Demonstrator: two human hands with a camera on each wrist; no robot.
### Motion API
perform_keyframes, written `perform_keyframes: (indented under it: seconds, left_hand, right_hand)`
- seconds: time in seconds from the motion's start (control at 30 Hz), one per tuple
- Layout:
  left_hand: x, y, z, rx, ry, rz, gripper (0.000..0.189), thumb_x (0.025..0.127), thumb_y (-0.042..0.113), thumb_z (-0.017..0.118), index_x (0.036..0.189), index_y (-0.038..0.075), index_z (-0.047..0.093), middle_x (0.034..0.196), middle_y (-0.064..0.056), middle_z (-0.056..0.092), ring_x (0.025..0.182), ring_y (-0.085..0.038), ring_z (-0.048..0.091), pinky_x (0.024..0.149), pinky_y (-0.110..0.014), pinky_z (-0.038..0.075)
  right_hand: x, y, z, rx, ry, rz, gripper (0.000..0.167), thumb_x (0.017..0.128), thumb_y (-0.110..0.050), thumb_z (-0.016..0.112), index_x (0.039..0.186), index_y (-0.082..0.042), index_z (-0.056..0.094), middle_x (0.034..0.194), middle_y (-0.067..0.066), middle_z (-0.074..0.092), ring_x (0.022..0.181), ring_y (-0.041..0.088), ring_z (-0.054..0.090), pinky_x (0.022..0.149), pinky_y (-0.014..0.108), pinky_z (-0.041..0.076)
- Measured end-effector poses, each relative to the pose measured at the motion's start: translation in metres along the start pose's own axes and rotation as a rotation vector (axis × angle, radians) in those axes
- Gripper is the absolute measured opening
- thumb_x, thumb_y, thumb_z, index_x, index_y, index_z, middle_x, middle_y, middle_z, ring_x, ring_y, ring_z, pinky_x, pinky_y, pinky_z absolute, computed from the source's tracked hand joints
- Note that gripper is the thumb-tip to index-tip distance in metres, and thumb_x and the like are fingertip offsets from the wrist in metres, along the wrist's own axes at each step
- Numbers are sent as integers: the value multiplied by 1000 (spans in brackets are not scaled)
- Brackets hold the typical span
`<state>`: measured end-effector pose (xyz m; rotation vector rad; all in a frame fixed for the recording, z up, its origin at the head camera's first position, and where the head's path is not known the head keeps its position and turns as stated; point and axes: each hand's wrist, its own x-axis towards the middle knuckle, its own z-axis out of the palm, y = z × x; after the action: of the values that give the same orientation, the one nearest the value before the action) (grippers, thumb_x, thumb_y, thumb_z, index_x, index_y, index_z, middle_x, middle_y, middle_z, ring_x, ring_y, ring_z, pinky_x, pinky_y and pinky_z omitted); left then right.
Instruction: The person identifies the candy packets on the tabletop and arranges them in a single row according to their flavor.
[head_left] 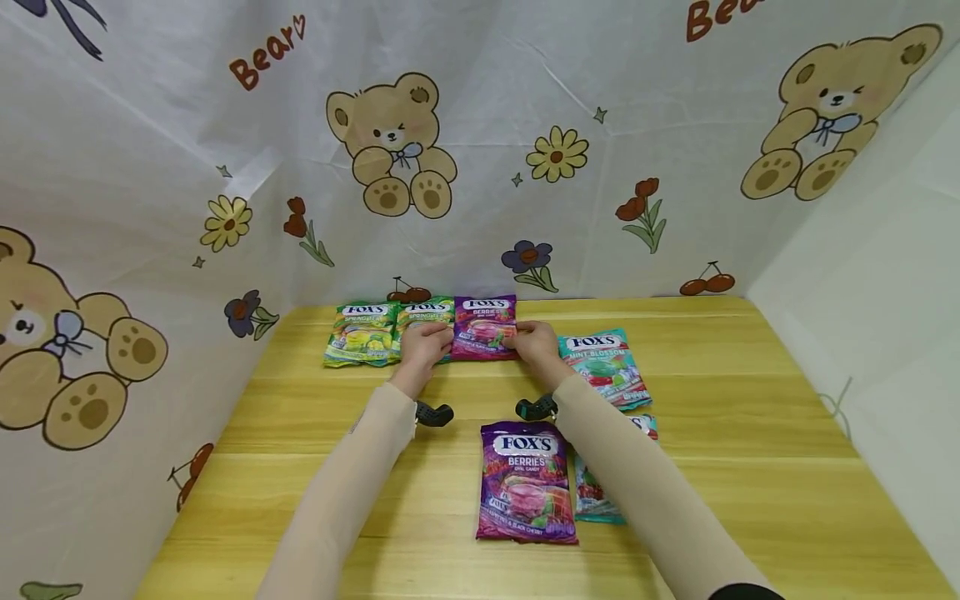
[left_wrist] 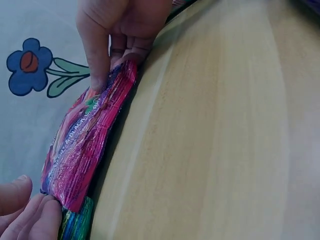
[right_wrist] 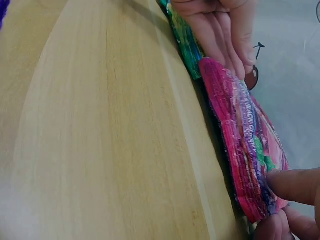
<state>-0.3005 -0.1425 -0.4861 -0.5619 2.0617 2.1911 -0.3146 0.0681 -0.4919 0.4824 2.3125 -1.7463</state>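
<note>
A purple Fox's Berries candy bag lies at the back of the table, its left edge by a yellow-green Springs Tea candy bag. My right hand pinches its right edge, thumb on the front and fingers behind, as the right wrist view shows. At the opposite edge, my left hand touches the bag's corner with its fingertips. In the left wrist view the left thumb stands apart from the bag. The left hand covers part of the yellow-green bag behind it.
Another yellow-green bag lies at the far left of the row. A teal Mint Blossom bag is right of my right hand. A second teal bag sits partly under the right forearm, beside another purple Berries bag. A printed curtain hangs behind.
</note>
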Motion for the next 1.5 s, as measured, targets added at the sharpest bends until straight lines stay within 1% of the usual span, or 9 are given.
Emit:
perform_keyframes:
  seconds: [0.13, 0.33, 0.5, 0.57, 0.77, 1.03, 1.27, 1.4, 1.5]
  left_hand:
    - [-7, -2, -6, -23, -30, 2, 41, 98, 2, 68, 139, -3, 62, 142, -22, 61, 131, -33, 62, 106, -39, 55]
    - [-16, -5, -13, -30, -62, -23, 43, 98, 5, 69, 139, -1, 62, 142, -19, 62, 131, -30, 62, 105, -36, 56]
    - [-25, -9, -19, -10, -77, -35, 44, 98, 10, 71, 140, 2, 63, 142, -16, 63, 130, -27, 63, 107, -36, 55]
    - [-30, -12, -22, -16, -84, -44, 44, 98, 10, 70, 141, 2, 62, 143, -15, 62, 131, -27, 62, 108, -35, 54]
    - [-42, -26, -33, -70, -116, -75, 43, 100, 6, 67, 142, 1, 60, 147, -17, 58, 133, -28, 60, 109, -36, 53]
    - [-58, -38, -39, -48, -160, -100, 44, 101, 9, 67, 143, 1, 59, 142, -21, 61, 119, -27, 66, 108, -42, 54]
    - [-73, -45, -42, -20, -215, -110, 46, 101, 11, 67, 144, -1, 57, 138, -24, 62, 118, -27, 67, 105, -41, 56]
    - [-82, -48, -44, -12, -230, -109, 45, 101, 12, 67, 143, -3, 58, 136, -24, 64, 116, -26, 69, 103, -40, 57]
    - [-91, -49, -47, -13, -253, -117, 44, 101, 11, 66, 142, -3, 58, 135, -23, 64, 114, -25, 69, 102, -39, 58]
  right_hand:
    - [-3, 5, -5, 76, -28, -11, 52, 91, -8, 78, 140, -3, 62, 141, 17, 58, 113, 23, 51, 107, 38, 52]
    - [-10, 13, -12, 97, -87, -38, 51, 94, -14, 77, 141, -2, 61, 135, 17, 61, 100, 22, 55, 89, 30, 53]
    - [-19, 17, -20, 125, -138, -62, 51, 95, -13, 74, 142, 0, 59, 132, 19, 63, 91, 19, 58, 83, 28, 54]
    - [-24, 18, -24, 126, -150, -66, 51, 95, -13, 74, 143, 1, 59, 133, 20, 64, 93, 19, 59, 85, 29, 54]
    - [-43, 21, -37, 125, -198, -63, 53, 97, -17, 72, 145, -2, 57, 139, 19, 63, 109, 29, 60, 97, 36, 53]
    - [-70, 25, -50, 108, -285, -101, 49, 100, -16, 69, 145, 0, 57, 136, 18, 64, 115, 33, 60, 98, 37, 53]
    - [-91, 30, -64, 91, -350, -124, 54, 102, -17, 67, 148, 4, 50, 133, 17, 63, 110, 18, 63, 103, 36, 54]
    - [-103, 37, -73, 109, -378, -121, 54, 103, -17, 64, 149, 6, 47, 130, 15, 62, 113, 19, 62, 104, 36, 54]
    - [-113, 42, -81, 102, -382, -120, 55, 103, -17, 64, 150, 6, 46, 133, 18, 61, 115, 19, 62, 102, 32, 54]
